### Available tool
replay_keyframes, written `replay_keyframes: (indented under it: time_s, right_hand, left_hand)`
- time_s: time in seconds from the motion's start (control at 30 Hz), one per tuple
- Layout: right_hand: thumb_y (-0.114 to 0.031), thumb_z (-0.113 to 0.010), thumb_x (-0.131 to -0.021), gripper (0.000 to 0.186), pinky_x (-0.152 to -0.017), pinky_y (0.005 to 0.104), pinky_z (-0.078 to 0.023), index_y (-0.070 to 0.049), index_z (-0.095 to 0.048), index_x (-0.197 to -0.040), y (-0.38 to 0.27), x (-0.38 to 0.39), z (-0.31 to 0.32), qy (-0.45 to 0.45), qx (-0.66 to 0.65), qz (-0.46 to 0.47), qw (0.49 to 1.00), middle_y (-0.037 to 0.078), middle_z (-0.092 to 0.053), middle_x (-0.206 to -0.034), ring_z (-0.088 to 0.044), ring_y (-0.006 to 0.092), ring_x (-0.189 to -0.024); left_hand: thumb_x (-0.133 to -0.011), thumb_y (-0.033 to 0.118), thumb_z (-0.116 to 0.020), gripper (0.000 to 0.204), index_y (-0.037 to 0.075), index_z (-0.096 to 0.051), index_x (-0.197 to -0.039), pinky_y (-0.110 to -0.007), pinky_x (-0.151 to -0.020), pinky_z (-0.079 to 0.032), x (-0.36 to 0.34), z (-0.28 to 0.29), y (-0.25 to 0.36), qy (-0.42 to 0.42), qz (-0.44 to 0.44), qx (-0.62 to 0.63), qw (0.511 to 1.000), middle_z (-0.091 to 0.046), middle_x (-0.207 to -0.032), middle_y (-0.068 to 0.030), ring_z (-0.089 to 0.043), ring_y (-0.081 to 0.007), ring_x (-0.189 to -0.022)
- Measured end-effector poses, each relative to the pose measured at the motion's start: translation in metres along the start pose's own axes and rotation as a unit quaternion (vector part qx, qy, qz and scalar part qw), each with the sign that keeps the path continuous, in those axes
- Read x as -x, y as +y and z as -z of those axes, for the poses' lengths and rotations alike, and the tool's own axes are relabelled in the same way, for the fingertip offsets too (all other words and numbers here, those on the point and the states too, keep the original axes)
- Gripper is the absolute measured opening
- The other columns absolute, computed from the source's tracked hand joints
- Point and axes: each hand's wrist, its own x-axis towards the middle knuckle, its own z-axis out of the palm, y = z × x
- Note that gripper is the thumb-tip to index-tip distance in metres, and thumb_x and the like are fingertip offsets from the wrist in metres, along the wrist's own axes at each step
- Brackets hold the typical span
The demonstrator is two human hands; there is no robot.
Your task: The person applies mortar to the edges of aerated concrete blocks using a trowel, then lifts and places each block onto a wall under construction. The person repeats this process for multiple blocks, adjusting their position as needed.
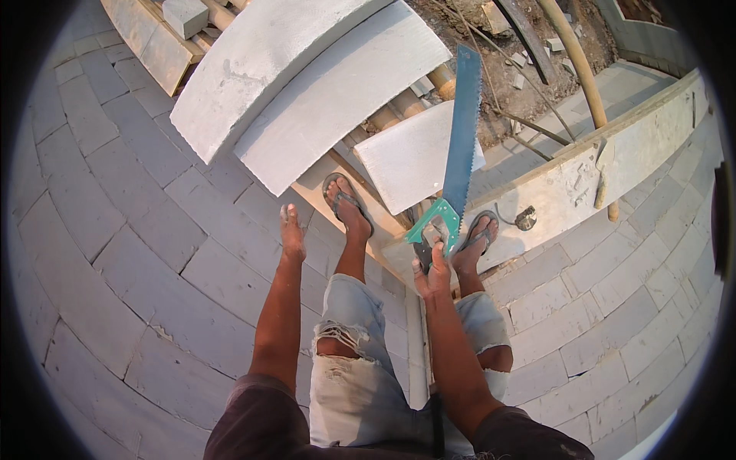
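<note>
My right hand (434, 274) is wrapped round the green-and-black handle of a hand saw (461, 146). The saw's long blue blade points up and away, its toothed edge toward the right. A small pale block (410, 161) lies just left of the blade, partly behind it. My left hand (292, 234) is raised with nothing in it, fingers stretched out. Beyond it rests a long pale block (337, 100), with another large block (253, 77) lying over its far left side.
My sandalled feet stand on wooden planks (583, 180) and bamboo poles (579, 61). A dark lump with a cord (525, 218) lies right of my right foot. Block walls (138, 222) curve along both sides. Below, rubble and block scraps (521, 61) cover the ground.
</note>
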Motion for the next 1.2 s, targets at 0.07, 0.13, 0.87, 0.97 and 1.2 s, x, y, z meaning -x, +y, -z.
replay_keyframes:
  time_s: [0.07, 0.13, 0.87, 0.97, 1.2]
  right_hand:
    - [-0.040, -0.071, -0.090, 0.044, -0.067, 0.0301, -0.049, -0.020, -0.055, -0.126, 0.044, -0.004, 0.002, 0.010, -0.039, -0.048, 0.998, -0.003, -0.060, -0.113, -0.059, 0.0112, -0.089]
    - [-0.045, -0.073, -0.086, 0.055, -0.073, 0.0326, -0.052, -0.018, -0.052, -0.130, 0.081, -0.026, 0.016, -0.054, -0.025, -0.079, 0.995, -0.002, -0.061, -0.112, -0.060, 0.0138, -0.094]
    - [-0.052, -0.067, -0.087, 0.083, -0.103, 0.0353, -0.040, 0.005, -0.043, -0.141, -0.202, -0.178, -0.315, -0.071, 0.673, 0.398, 0.620, 0.023, -0.056, -0.132, -0.055, 0.0300, -0.122]
    - [-0.066, -0.058, -0.085, 0.095, -0.105, 0.0417, -0.039, 0.007, -0.040, -0.143, -0.231, -0.207, -0.449, -0.210, 0.640, 0.458, 0.580, 0.028, -0.049, -0.138, -0.050, 0.0340, -0.128]
    - [-0.071, -0.055, -0.084, 0.101, -0.107, 0.0515, -0.037, 0.008, -0.038, -0.143, -0.211, -0.218, -0.469, -0.156, 0.669, 0.383, 0.618, 0.028, -0.045, -0.142, -0.041, 0.0370, -0.135]
  left_hand:
    - [-0.098, 0.055, -0.047, 0.086, 0.008, -0.005, -0.156, -0.056, -0.115, -0.020, -0.011, 0.020, 0.008, 0.006, -0.003, 0.006, 1.000, -0.016, -0.161, -0.0185, -0.020, -0.0368, -0.147]
    - [-0.098, 0.055, -0.048, 0.086, 0.008, -0.005, -0.156, -0.056, -0.115, -0.020, -0.017, 0.030, 0.020, 0.008, -0.011, 0.009, 1.000, -0.015, -0.161, -0.0187, -0.021, -0.0373, -0.147]
    - [-0.093, 0.064, -0.049, 0.093, 0.003, -0.016, -0.154, -0.050, -0.118, -0.016, -0.163, 0.120, 0.200, 0.097, -0.163, 0.123, 0.974, -0.020, -0.159, -0.0183, -0.020, -0.0347, -0.147]
    - [-0.092, 0.065, -0.049, 0.096, -0.003, -0.020, -0.152, -0.048, -0.116, -0.022, -0.191, 0.110, 0.224, 0.157, -0.205, 0.042, 0.965, -0.028, -0.154, -0.0239, -0.029, -0.0360, -0.143]
    - [-0.090, 0.065, -0.053, 0.099, -0.011, -0.026, -0.147, -0.047, -0.112, -0.031, -0.193, 0.101, 0.242, 0.185, -0.223, -0.041, 0.956, -0.036, -0.146, -0.0300, -0.038, -0.0386, -0.137]
